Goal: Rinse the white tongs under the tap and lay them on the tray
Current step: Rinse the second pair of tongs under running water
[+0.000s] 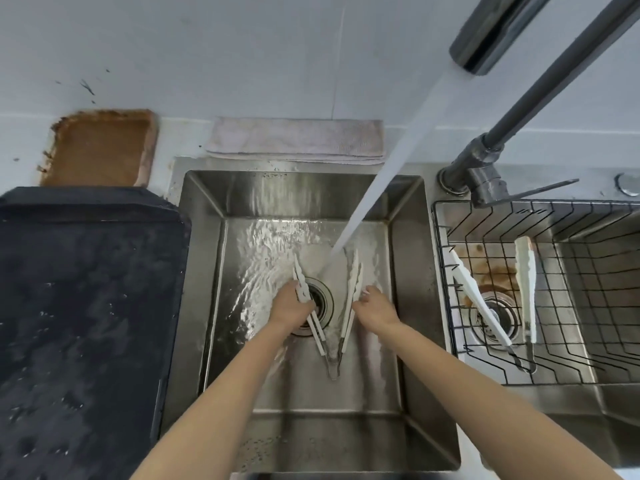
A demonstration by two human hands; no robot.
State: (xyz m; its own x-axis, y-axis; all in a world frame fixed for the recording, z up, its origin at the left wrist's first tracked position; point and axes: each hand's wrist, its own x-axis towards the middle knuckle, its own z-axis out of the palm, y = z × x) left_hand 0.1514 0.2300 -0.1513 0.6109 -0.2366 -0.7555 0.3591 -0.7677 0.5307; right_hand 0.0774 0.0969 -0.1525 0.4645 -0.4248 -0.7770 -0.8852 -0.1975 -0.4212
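Kitchen, steel double sink [201, 271], tap [485, 39]

I see a pale tiled wall [207, 46] filling the top of the frame, with dark specks at upper left. Below it, a white countertop [180, 140] carries a folded greyish cloth [298, 140] at centre and what may be a rusty baking pan [100, 147] at left. Light is even and cool.
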